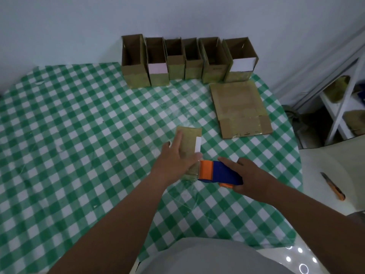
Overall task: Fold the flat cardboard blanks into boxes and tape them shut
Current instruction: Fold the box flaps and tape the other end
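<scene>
A small brown cardboard box (190, 141) with a white label stands on the green checked tablecloth (79, 135) in the middle. My left hand (175, 157) lies flat on top of it, fingers straight, pressing it down. My right hand (246, 178) grips a blue and orange tape dispenser (219, 172), whose orange front end meets the box's near right edge. A flat cardboard blank (239, 107) lies to the right on the table. Several folded boxes (187, 62) with open tops stand in a row at the far edge by the wall.
An orange utility knife (333, 186) lies on a white surface to the right of the table. A white shelf unit (339, 107) holding more cardboard stands at the far right. The wall (177, 16) rises directly behind the row of boxes.
</scene>
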